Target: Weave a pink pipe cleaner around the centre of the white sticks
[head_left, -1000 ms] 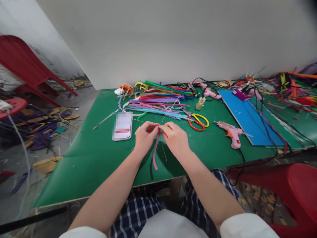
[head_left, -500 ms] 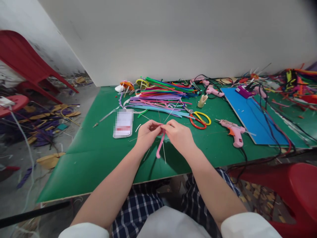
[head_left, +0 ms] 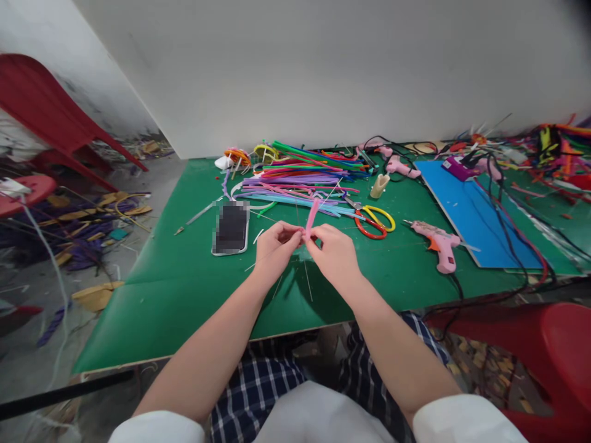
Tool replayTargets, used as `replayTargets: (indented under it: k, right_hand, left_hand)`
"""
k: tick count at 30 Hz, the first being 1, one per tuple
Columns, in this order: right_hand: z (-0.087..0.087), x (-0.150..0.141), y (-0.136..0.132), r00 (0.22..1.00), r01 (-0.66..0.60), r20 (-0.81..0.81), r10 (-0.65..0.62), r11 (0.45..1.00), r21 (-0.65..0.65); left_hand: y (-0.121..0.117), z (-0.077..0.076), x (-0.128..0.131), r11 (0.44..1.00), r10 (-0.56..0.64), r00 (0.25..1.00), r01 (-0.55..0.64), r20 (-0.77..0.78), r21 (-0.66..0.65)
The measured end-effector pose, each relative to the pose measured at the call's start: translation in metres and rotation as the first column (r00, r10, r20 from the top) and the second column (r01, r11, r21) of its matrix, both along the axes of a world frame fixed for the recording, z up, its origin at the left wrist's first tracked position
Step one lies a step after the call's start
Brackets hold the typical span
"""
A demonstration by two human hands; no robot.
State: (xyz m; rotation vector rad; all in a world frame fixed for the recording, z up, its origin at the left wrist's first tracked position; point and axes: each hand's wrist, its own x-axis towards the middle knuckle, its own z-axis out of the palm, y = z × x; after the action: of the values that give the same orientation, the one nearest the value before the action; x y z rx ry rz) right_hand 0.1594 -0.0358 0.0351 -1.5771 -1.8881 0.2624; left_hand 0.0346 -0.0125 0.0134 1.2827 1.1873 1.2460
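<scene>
My left hand [head_left: 273,246] and my right hand [head_left: 335,252] meet over the middle of the green table [head_left: 175,289]. Both pinch a pink pipe cleaner [head_left: 312,215] together with thin wires [head_left: 306,280]. The pink end sticks up and away from my fingers, while the wires hang down below them. A heap of coloured pipe cleaners [head_left: 300,178] lies just beyond my hands.
A phone [head_left: 231,227] lies left of my hands. Yellow-and-red scissors [head_left: 372,220], a pink glue gun [head_left: 436,243] with its cord, and a blue board [head_left: 471,212] are to the right. Red chairs [head_left: 545,357] stand at right and far left. Scraps litter the floor [head_left: 78,227].
The pink pipe cleaner, which hung down below my hands, has been turned up so its end now points away from me. The phone screen has gone dark.
</scene>
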Motion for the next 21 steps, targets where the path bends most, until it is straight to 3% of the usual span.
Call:
replayTargets:
  k: [5,11,13,16,19,21]
  right_hand:
    - [0.0,0.002,0.006,0.957,-0.018,-0.289,-0.01,0.995,-0.093]
    - [0.0,0.004,0.007,0.923,-0.023,-0.384,-0.038,0.988,-0.153]
    - [0.0,0.004,0.005,0.937,-0.001,-0.347,-0.042,0.993,-0.122]
    - [0.002,0.004,0.002,0.984,0.064,-0.164,-0.07,0.997,-0.043]
    - [0.012,0.008,-0.004,0.996,0.079,0.037,-0.078,0.996,-0.036]
    - [0.025,0.016,-0.011,0.997,0.044,0.065,-0.041,0.998,-0.052]
  left_hand:
    - [-0.003,-0.003,0.0,0.991,0.062,0.992,-0.047,-0.114,0.126]
    - [-0.008,-0.003,0.001,0.956,0.161,0.924,-0.059,-0.346,0.289]
    - [-0.008,-0.003,0.001,0.953,0.159,0.915,-0.045,-0.37,0.299]
    - [-0.005,-0.005,0.001,0.97,0.11,0.939,-0.029,-0.327,0.242]
    - [-0.001,-0.006,0.0,0.993,-0.022,0.985,0.041,-0.172,0.108]
    - [0.002,-0.004,-0.001,0.991,-0.133,0.99,0.134,-0.052,0.0]
